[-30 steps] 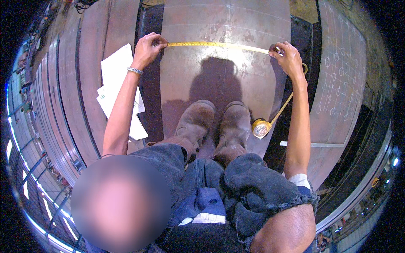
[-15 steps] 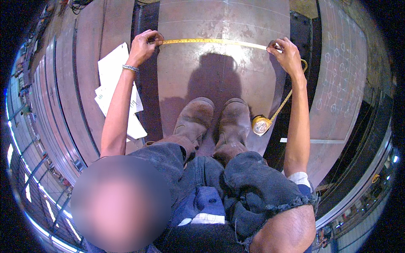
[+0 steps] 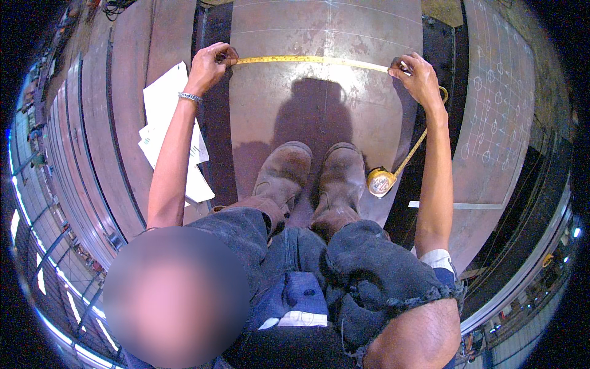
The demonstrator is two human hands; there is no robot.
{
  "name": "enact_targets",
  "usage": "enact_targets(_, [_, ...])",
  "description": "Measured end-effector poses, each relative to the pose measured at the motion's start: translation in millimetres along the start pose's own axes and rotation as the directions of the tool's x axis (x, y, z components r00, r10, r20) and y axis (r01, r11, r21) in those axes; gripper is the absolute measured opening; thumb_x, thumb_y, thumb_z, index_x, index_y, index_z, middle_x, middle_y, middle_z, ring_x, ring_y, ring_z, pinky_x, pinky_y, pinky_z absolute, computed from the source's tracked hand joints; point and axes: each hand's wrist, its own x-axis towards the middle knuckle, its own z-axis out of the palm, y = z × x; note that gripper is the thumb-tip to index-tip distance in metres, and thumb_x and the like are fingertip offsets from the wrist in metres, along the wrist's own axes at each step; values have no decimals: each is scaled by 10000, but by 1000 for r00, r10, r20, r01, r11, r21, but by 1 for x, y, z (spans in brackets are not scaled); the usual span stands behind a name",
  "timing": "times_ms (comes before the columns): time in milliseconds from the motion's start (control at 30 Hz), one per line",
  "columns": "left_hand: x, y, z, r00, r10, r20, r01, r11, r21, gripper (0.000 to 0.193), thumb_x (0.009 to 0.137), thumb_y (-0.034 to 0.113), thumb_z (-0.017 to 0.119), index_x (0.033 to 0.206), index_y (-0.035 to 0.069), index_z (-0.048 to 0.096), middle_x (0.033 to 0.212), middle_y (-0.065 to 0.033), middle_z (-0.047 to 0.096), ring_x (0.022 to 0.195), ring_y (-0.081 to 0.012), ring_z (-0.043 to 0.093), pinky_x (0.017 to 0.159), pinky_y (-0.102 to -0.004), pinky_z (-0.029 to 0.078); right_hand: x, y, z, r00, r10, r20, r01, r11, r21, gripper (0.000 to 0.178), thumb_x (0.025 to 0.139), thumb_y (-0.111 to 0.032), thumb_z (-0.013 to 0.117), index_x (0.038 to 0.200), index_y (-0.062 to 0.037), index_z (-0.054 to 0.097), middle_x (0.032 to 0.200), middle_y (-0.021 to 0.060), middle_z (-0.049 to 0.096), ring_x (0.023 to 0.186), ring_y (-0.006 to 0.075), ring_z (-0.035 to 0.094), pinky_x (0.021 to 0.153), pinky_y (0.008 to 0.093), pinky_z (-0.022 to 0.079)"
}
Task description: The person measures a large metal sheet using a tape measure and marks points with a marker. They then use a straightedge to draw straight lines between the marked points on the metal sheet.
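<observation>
A yellow tape measure blade (image 3: 313, 60) stretches straight across the brown steel plate (image 3: 258, 104). Its left end is pinched in my left hand (image 3: 211, 64) at the plate's left edge. Near the opposite edge, my right hand (image 3: 418, 79) pinches the blade between thumb and fingers. Beyond that hand the blade loops back beside my right forearm to the round yellow and silver case (image 3: 380, 182), which lies on the plate by my right boot. Thin white lines (image 3: 328, 31) are marked on the plate, one running lengthwise and others curving across.
White paper sheets (image 3: 165, 92) lie beside my left forearm. My boots (image 3: 289, 163) stand on the plate. To the right, another plate (image 3: 498, 92) bears chalked circles and lines, with a light metal strip (image 3: 455, 205) near its closer end. Long steel pieces (image 3: 92, 135) lie at left.
</observation>
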Motion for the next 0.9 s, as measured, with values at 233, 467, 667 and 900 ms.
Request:
enact_targets(233, [0, -2, 0, 1000, 9, -9, -9, 1000, 0, 109, 837, 78, 755, 936, 40, 731, 905, -87, 730, 854, -272, 712, 763, -377, 537, -1, 2, 2, 1000, -3, -23, 4, 1000, 16, 295, 816, -313, 812, 1003, -95, 745, 967, 130, 669, 946, 346, 666, 822, 445, 519])
enact_targets(467, [-2, -1, 3, 998, 40, -45, -39, 999, 17, 131, 826, 67, 749, 949, 31, 722, 902, -96, 722, 845, -286, 706, 754, -386, 533, -4, -3, 2, 999, -12, -46, 11, 1000, -13, 261, 837, -293, 803, 990, -96, 724, 928, 113, 650, 885, 326, 655, 776, 429, 509])
enact_targets(667, [-4, 0, 5, 995, 55, -82, -55, 998, 5, 139, 812, 72, 758, 939, 35, 719, 903, -103, 717, 854, -305, 704, 743, -394, 530, -8, -12, -2, 999, 40, -17, -40, 999, -18, 273, 841, -310, 794, 1026, -120, 727, 998, 122, 670, 975, 354, 669, 836, 458, 520])
enact_targets(900, [-3, -3, 3, 999, 27, -33, -26, 1000, 11, 248, 781, -7, 720, 1028, 3, 700, 987, -121, 732, 929, -302, 726, 806, -361, 549, -9, -29, -13, 998, 33, -50, -34, 999, -24, 321, 846, -272, 797, 1066, -76, 668, 1038, 154, 681, 1006, 369, 671, 848, 463, 525])
